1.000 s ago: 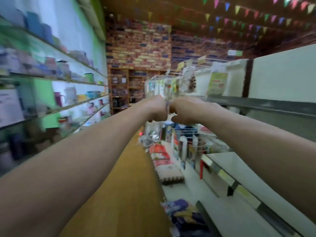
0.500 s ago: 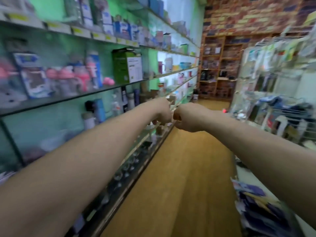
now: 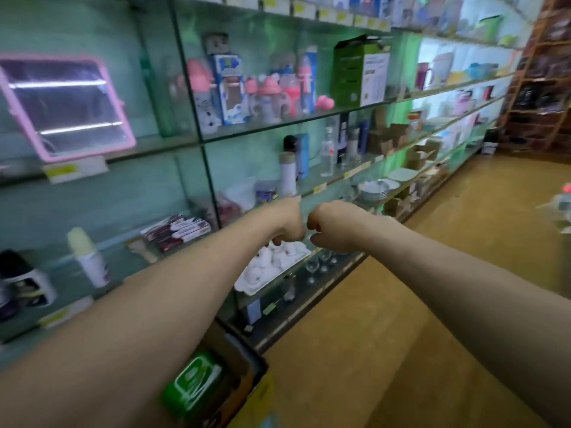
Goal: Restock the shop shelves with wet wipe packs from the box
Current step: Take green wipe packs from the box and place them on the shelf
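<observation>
The view has swung left since half a second ago: the far brick wall slides off to the right, the glass shelves (image 3: 278, 126) now fill the view, and a box (image 3: 247, 362) has come into sight low down. The hands haven't changed, both arms stay stretched out front.

The left hand (image 3: 287, 223) is curled into a fist, and so is the right hand (image 3: 333, 230). They sit knuckle to knuckle, just about touching, and nothing shows in either one. They hang in the air in front of the lower shelves, over a white tray (image 3: 272, 267), touching no stock. That reads to me as a ready pose, not a grab.

The box sits on the floor (image 3: 432, 273) at the foot of the shelves, partly hidden under the left forearm. It looks parked there so each pack is a short lift from the shelf edge. One green pack (image 3: 194, 381) lies on top inside it, label up and easy to take.

Restocking hasn't begun. No wipe packs that I can make out are on the shelves, only baby bottles (image 3: 268, 97) and other goods. Next, I reckon, the fists open and one hand drops to that pack.
</observation>
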